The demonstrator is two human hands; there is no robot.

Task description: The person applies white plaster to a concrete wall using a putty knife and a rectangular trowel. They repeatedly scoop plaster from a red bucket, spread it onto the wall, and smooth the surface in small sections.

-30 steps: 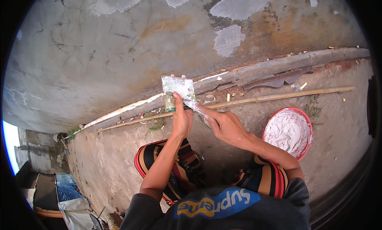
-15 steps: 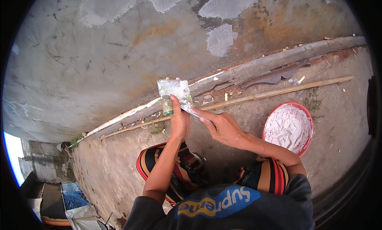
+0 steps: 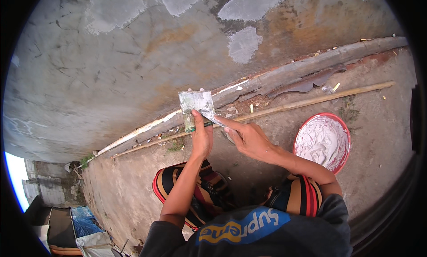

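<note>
Square plate [image 3: 195, 101], paste-smeared, in left hand [image 3: 202, 140]; right hand [image 3: 254, 141] holding thin scraper [image 3: 211, 119]

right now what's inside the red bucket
The bucket holds whitish paste, swirled into ridges and smeared up its sides. The bottom, and anything under the paste, is covered and can't be seen.

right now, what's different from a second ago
The view has turned slightly, shifting the pale wall patches leftward in the picture; any stroke of the scraper is hard to tell. Nothing was taken or let go: the left hand still holds the smeared plate, the right hand the scraper. The red tub and wooden pole stayed put.
</note>
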